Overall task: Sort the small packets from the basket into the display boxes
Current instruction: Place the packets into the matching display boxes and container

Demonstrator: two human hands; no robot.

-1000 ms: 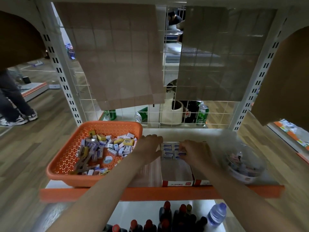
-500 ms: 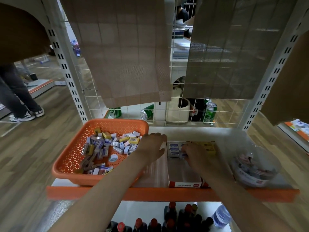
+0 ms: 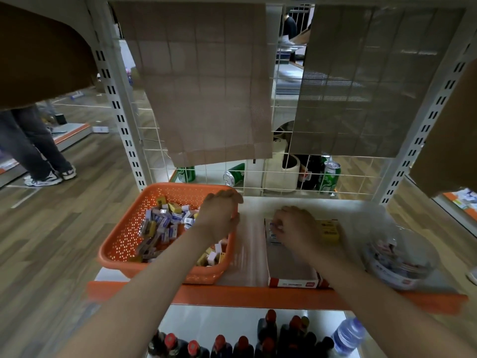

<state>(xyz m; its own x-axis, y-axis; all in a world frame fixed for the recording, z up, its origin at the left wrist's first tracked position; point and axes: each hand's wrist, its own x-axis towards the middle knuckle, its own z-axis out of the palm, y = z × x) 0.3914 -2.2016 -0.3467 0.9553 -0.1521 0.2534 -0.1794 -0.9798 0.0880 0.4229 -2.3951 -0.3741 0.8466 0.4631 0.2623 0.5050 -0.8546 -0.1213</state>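
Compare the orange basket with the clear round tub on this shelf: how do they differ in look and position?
The basket is orange, rectangular and full of holes; the tub is clear and round. The basket stands at the left of the shelf, the tub at its right end. The left hand is over the basket's right side; no hand is near the tub. Both sit on the shelf and hold many small items.

A shop aisle is shown. A retail shelving unit is seen, built from white slotted uprights with a wire mesh back and an orange-edged shelf. Stock is set out on it: a display box part-filled with small packets, dark red-capped bottles on the lower shelf, green cans beyond the mesh. Another orange-edged shelf base is seen far left on the wood floor.
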